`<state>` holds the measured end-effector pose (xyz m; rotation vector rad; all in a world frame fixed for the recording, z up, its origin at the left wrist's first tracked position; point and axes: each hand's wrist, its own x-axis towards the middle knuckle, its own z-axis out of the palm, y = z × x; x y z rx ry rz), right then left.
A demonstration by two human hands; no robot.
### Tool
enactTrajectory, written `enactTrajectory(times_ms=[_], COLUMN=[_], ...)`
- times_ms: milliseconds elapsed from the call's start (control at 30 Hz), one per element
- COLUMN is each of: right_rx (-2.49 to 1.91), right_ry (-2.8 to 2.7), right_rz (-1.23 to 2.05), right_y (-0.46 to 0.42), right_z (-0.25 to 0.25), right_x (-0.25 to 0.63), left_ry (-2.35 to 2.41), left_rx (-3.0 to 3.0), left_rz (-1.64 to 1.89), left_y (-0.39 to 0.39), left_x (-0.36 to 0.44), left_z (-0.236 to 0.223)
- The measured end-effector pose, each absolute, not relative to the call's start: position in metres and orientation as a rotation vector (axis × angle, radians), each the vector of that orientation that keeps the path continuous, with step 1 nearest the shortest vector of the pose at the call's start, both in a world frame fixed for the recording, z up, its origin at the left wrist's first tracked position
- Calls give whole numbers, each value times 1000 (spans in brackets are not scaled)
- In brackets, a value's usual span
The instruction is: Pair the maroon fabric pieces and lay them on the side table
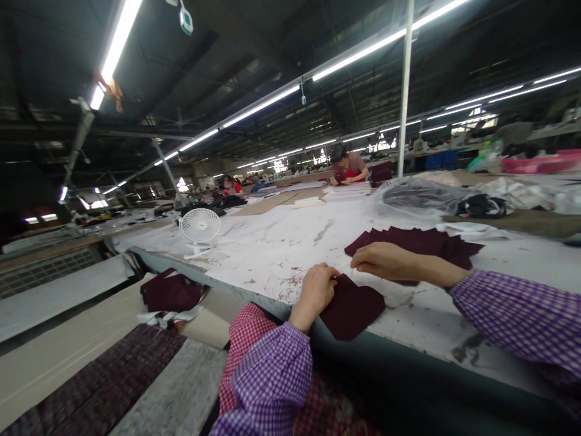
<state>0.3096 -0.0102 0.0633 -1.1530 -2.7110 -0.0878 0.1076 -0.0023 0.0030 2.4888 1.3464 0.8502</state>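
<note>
My left hand [315, 293] is closed on the upper left corner of a dark maroon fabric piece [351, 307], which lies at the table's front edge and hangs a little over it. Just above that piece is my right hand [384, 260], its fingers pressed together near the piece's top corner; whether anything is pinched between them I cannot make out. Behind the right hand a fanned pile of maroon fabric pieces [422, 241] lies on the white table [272, 242], partly covered by my hand and wrist.
A small white fan [200, 226] stands on the table's left edge. Lower left, a maroon fabric bundle [172, 290] rests on a lower surface. Clear plastic bags [415, 197] lie at the right. Across the table a person [348, 166] bends over maroon fabric. A pole [405, 91] rises behind.
</note>
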Motion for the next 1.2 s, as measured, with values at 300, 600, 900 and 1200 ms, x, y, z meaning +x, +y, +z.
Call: enactTrajectory(times_ms=[300, 600, 900, 1200], right_rx=[-1104, -1105, -878, -1024], right_ry=[-2757, -2789, -2935, -2716], right_rz=[-50, -245, -784, -385], right_y=[23, 21, 7, 7], right_z=[33, 33, 23, 29], right_x=[304, 296, 298, 311], left_ry=[1305, 1297, 1276, 1341], left_rx=[2489, 2507, 2564, 2667], left_rz=[827, 853, 810, 756], left_y=[-1, -3, -5, -10], left_x=[107, 107, 106, 108], left_z=[1, 1, -1, 0])
